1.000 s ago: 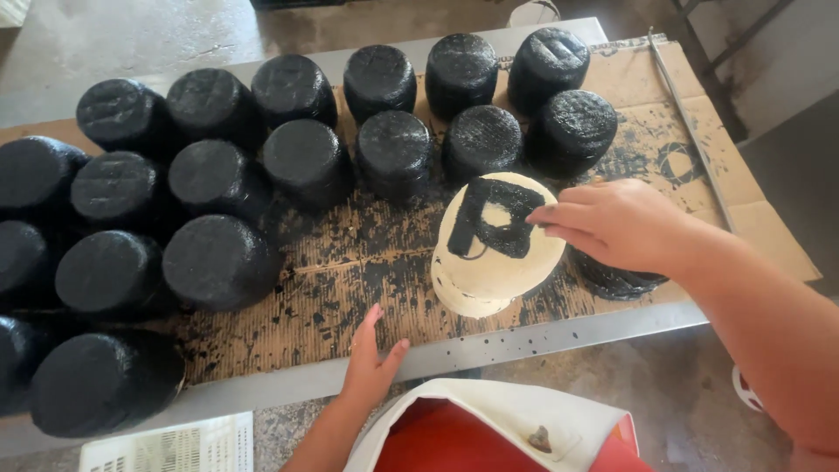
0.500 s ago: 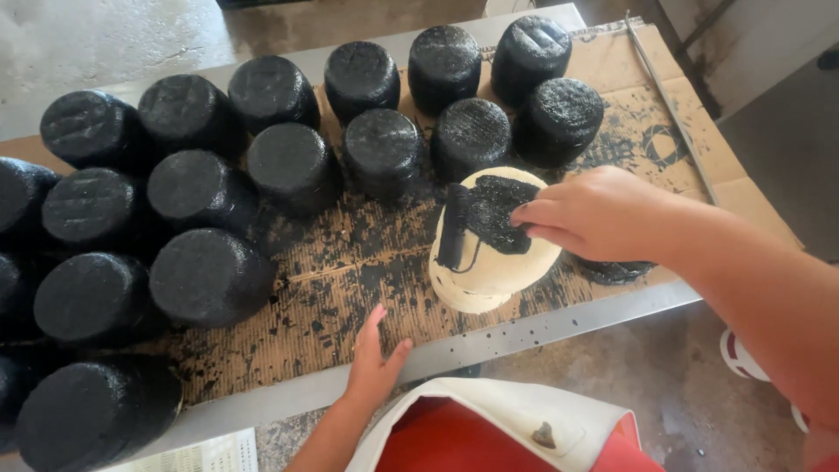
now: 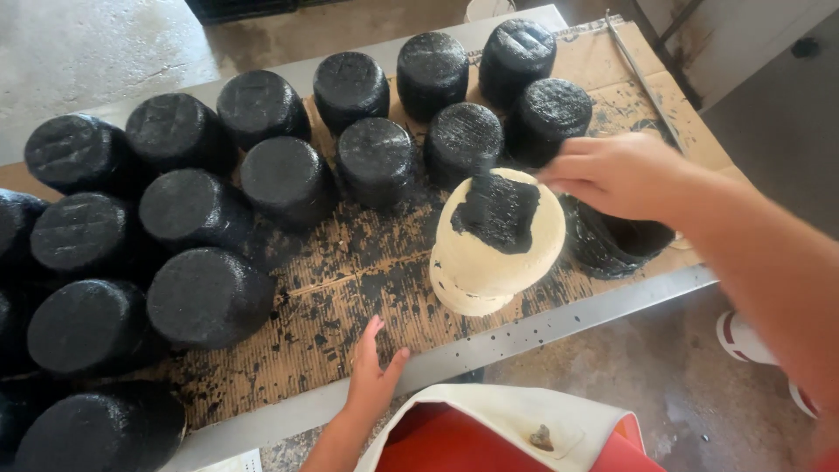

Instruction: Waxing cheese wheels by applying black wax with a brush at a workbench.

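while black coating is brushed onto the pale wheel [image 3: 498, 253], a brush [image 3: 481, 188] is pinched in the right hand [image 3: 616, 175]. the left hand [image 3: 371, 376] is laid spread on the tabletop [image 3: 489, 345] in front of the wheel, seemingly for balance.

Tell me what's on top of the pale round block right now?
A black coating patch covers part of the pale round block, with a brush held by the right hand. The block's underside is hidden.
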